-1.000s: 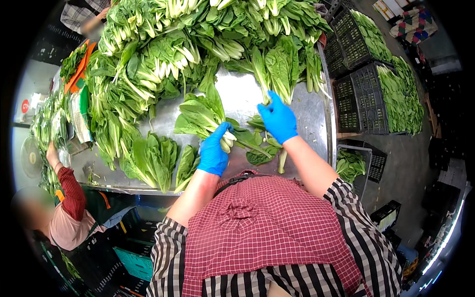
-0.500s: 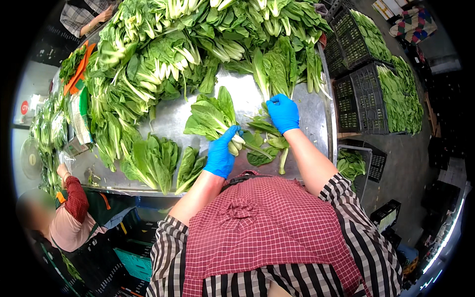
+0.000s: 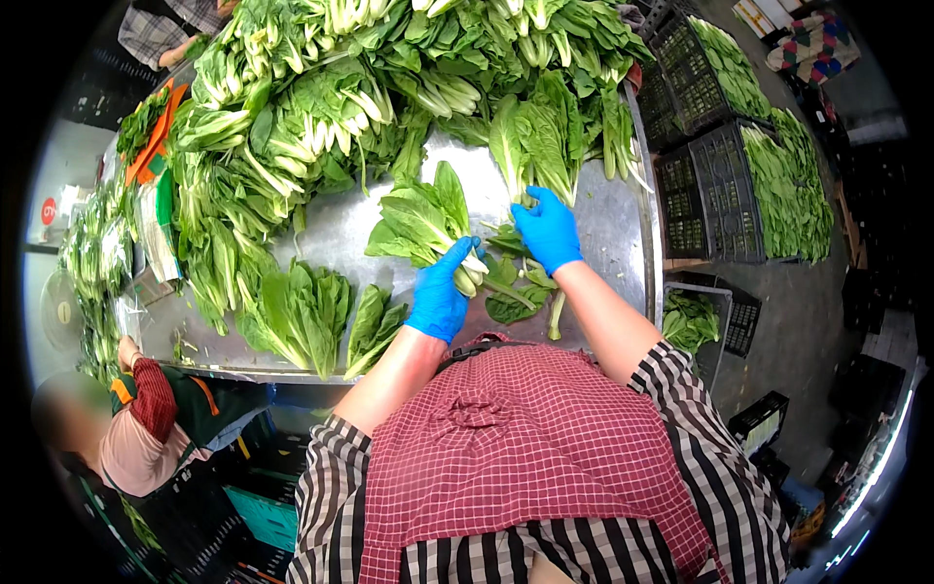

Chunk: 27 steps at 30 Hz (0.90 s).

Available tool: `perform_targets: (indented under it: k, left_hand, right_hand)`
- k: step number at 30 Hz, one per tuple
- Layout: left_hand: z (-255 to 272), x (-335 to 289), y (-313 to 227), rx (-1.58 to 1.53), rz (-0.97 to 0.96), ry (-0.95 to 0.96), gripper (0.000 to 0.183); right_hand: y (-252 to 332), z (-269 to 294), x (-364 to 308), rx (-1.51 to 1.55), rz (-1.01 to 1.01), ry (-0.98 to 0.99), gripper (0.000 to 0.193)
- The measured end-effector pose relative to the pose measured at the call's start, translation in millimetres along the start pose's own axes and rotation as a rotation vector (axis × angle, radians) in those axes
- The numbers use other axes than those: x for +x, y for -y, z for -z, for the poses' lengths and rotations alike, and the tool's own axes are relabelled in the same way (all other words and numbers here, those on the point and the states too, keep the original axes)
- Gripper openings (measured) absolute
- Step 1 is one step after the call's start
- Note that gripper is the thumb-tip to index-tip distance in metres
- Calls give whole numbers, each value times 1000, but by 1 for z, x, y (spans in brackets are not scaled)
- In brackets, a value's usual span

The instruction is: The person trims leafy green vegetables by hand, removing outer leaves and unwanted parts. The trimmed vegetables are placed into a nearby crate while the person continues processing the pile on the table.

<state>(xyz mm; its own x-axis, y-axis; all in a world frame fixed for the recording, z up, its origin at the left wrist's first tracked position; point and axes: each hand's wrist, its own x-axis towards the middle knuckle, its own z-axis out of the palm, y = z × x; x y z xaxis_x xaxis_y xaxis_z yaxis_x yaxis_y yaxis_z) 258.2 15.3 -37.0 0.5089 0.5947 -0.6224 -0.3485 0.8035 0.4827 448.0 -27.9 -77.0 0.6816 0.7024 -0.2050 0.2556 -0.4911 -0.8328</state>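
Left hand (image 3: 440,295): gloved in blue and closed around the pale stalks of a held head of leafy greens (image 3: 420,216); the leaves are directed away from the body and toward the left.
Right hand (image 3: 547,231): likewise gloved, with thumb and fingers curled narrowly at the stalk end of a second head (image 3: 508,146); whether the stalk is firmly gripped cannot be told.
Held head: positioned over the metal table (image 3: 613,234), in front of the apron (image 3: 545,438), with its stalk ends showing beyond the thumb.
Loose leaves (image 3: 513,304): scattered on the metal between the two hands and the apron.
Near edge: a spread cluster of heads (image 3: 309,316) is laid to the left of the left forearm, with a smaller head (image 3: 372,326) just beside it.
Main pile (image 3: 341,127): heaped across the far and left parts of the table, pale stalks and green leaves mingled.
Right side: greens are packed in black slatted crates (image 3: 717,200) standing beyond the table edge.
Left side: a co-worker's red sleeve (image 3: 153,399) is seen near the table's edge, with a teal crate (image 3: 261,516) lower down.
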Motion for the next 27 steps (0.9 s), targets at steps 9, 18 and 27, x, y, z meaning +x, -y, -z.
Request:
perform_targets:
  k: [9, 18, 27]
  left_hand:
    - [1, -1, 3, 2, -28, -55, 25]
    - [-8, -2, -12, -71, -93, -81, 21]
    - [8, 5, -13, 165, 163, 51, 12]
  right_hand:
    - [16, -12, 30, -247, -45, 11, 36]
    - [55, 13, -14, 327, -251, 474, 21]
    - [48, 19, -50, 185, 69, 580, 24]
